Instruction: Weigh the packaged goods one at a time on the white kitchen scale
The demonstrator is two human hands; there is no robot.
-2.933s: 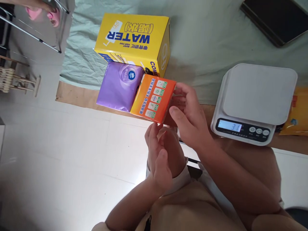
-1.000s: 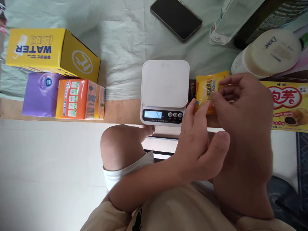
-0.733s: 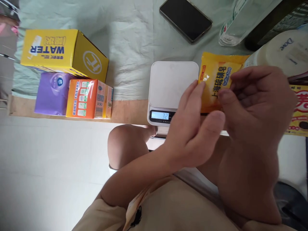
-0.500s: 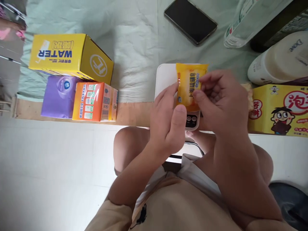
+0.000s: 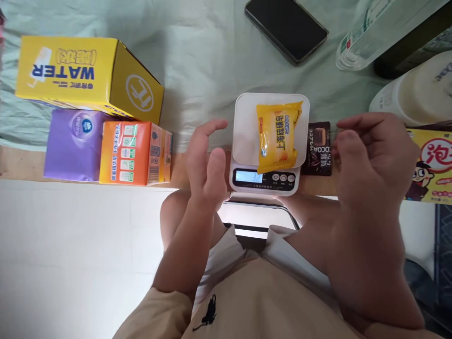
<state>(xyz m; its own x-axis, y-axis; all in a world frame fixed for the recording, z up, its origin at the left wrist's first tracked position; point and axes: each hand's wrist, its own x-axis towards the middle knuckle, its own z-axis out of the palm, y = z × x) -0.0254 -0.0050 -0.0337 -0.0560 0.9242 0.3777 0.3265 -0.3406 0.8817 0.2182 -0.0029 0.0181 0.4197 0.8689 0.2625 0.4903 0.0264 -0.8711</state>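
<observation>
A bar of soap in a yellow wrapper point(image 5: 277, 134) lies on the white platform of a small kitchen scale point(image 5: 243, 117). Faint digits, perhaps 32, show on the scale's lit display. To the left of the scale, my left hand point(image 5: 208, 165) is open, thumb and forefinger apart and touching neither scale nor soap. My right hand point(image 5: 374, 160) hovers on the other side, open and holding nothing I can see, its lower fingers curled. Between the scale and my right hand lies a dark brown cocoa snack packet point(image 5: 319, 148), its right edge close to my fingertips.
At the left stand a yellow WATER box point(image 5: 67, 70), a purple tissue pack point(image 5: 72, 146) and an orange box point(image 5: 125, 153). A black phone point(image 5: 286, 28) lies at the back. Bottles, including a white one point(image 5: 409, 94), and a yellow snack box point(image 5: 436, 165) occupy the right.
The soap has left my fingers and rests on the scale. Both hands have drawn apart, left hand leftward and right hand rightward. The scale's display and the brown packet have come into view.
</observation>
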